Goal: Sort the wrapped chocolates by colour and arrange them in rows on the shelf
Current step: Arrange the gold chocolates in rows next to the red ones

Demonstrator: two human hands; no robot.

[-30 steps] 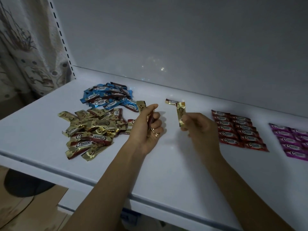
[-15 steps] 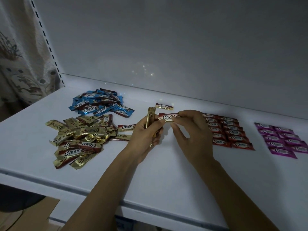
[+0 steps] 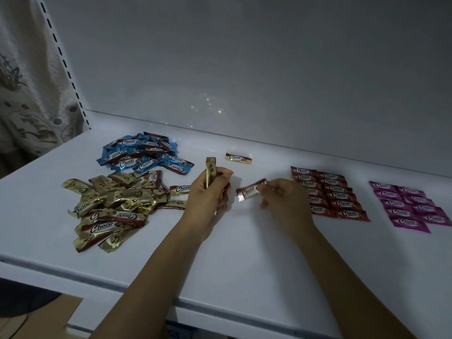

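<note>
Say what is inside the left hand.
A gold chocolate sticks upright out of the left hand; wrapper ends peek past its fingers, but the curled fingers hide how many it holds.

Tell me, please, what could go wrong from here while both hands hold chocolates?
1. The right hand pinches the brown-faced chocolate by one end only, so it might slip or land crooked beside the lone gold chocolate.
2. That hand sits close to the red rows and could nudge them.
3. In this dim light that brown face could pass for red.
</note>
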